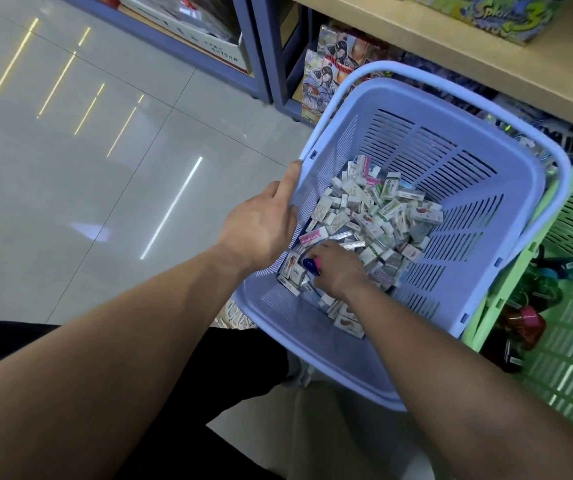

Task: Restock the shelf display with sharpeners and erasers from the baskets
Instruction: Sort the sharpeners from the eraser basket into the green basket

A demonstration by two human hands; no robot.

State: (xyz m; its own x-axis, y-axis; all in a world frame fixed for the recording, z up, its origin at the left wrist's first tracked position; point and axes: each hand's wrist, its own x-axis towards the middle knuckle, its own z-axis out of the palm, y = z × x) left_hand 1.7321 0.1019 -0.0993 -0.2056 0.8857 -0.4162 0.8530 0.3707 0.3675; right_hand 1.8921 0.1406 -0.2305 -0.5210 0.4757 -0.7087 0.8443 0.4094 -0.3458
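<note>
Lavender basket tilts under your left hand, which grips its rim; lose that hold and the erasers heaped around your right hand could spill. That hand pinches what looks like a blue-and-pink sharpener, easily fumbled.

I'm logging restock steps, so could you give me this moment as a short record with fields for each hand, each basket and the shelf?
left hand: grips the left rim of the blue basket
right hand: down inside the blue basket, holding a small blue-and-pink item
blue basket contents: a loose pile of small packaged erasers
green basket: at the right, touching the blue one, with colourful items inside
shelf: wooden board above both baskets
</note>
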